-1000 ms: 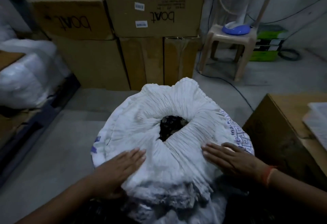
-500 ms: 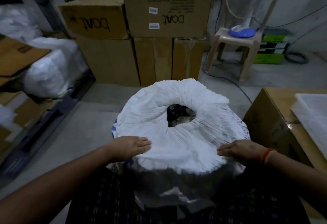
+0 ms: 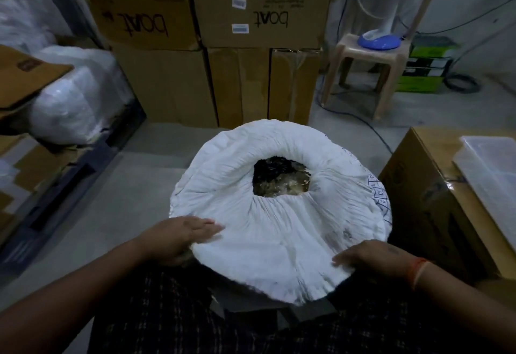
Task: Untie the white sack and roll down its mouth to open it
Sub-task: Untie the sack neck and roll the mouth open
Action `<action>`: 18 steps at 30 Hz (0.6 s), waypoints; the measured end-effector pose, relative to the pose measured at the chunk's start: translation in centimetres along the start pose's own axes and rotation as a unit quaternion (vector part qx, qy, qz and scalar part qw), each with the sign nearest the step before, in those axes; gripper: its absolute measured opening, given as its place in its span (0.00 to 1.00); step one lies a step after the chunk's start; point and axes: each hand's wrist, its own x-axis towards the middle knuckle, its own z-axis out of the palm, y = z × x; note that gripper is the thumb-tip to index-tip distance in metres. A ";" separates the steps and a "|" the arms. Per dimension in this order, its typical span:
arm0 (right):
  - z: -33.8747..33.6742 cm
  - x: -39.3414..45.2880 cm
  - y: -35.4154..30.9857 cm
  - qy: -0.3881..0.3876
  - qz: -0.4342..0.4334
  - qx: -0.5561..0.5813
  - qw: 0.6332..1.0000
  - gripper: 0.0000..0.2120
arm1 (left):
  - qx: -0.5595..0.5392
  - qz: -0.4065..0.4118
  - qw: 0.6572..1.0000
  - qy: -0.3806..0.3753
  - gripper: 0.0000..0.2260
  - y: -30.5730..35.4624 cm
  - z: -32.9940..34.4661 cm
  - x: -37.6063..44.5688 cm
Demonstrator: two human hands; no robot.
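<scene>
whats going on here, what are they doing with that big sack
A person is opening a large white woven sack. Its mouth is already untied and gathered outward, leaving a round opening onto dark contents under clear plastic. The left hand grips the near left rim and the right hand rests on the near right rim. Brown cardboard boxes stand behind.

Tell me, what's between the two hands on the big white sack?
Only white sack cloth: in the head view, its rolled, wrinkled near edge spans from the left hand to the right hand. Nothing else lies there.
</scene>
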 end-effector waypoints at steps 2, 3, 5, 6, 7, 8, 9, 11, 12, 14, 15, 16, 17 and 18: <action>0.2 -0.5 -0.3 0.082 0.000 0.023 0.996 0.29 | -0.010 -0.033 0.999 0.042 0.34 0.8 -0.8 0.0; 0.3 -0.5 -0.4 0.101 -0.009 0.029 0.994 0.28 | -0.002 -0.032 0.998 0.056 0.32 1.0 -1.0 0.2; 0.3 -0.3 -0.4 0.095 -0.034 0.012 0.995 0.24 | 0.006 -0.006 0.998 0.058 0.25 1.4 -1.1 0.8; 0.2 -0.1 -0.4 0.081 -0.036 0.001 0.996 0.26 | 0.010 0.015 0.999 0.048 0.23 1.4 -1.0 1.1; -0.1 0.1 -0.5 0.064 -0.031 -0.007 0.997 0.28 | 0.019 0.030 0.999 0.033 0.22 1.3 -0.9 1.3; -0.1 0.3 -0.7 0.068 -0.033 -0.012 0.997 0.31 | 0.028 0.035 0.999 0.018 0.22 1.0 -0.6 1.5; -0.1 0.6 -0.7 0.082 -0.038 -0.009 0.996 0.34 | 0.029 0.027 0.999 0.000 0.23 1.0 -0.6 1.6; 0.0 1.0 -0.9 0.101 -0.052 -0.011 0.993 0.37 | 0.019 0.006 0.999 -0.027 0.25 1.1 -0.6 2.0; 0.0 1.1 -0.9 0.100 -0.051 -0.012 0.994 0.37 | 0.013 0.002 0.999 -0.035 0.25 1.1 -0.6 2.2; 0.0 1.6 -0.8 0.098 -0.047 -0.017 0.994 0.37 | 0.007 0.002 0.999 -0.043 0.25 1.1 -0.6 2.4; 0.0 1.9 -0.7 0.104 -0.044 -0.022 0.993 0.36 | 0.006 0.005 0.999 -0.042 0.25 1.1 -0.7 2.5; 0.2 2.1 -0.6 0.114 -0.045 -0.025 0.992 0.35 | 0.005 0.009 0.999 -0.035 0.25 1.2 -0.6 2.7; 0.3 2.3 -0.5 0.124 -0.043 -0.025 0.991 0.33 | 0.004 0.006 1.000 -0.028 0.24 1.4 -0.7 2.8; 0.4 2.4 -0.4 0.137 -0.041 -0.024 0.989 0.30 | 0.000 0.000 1.000 -0.016 0.25 1.6 -0.7 3.0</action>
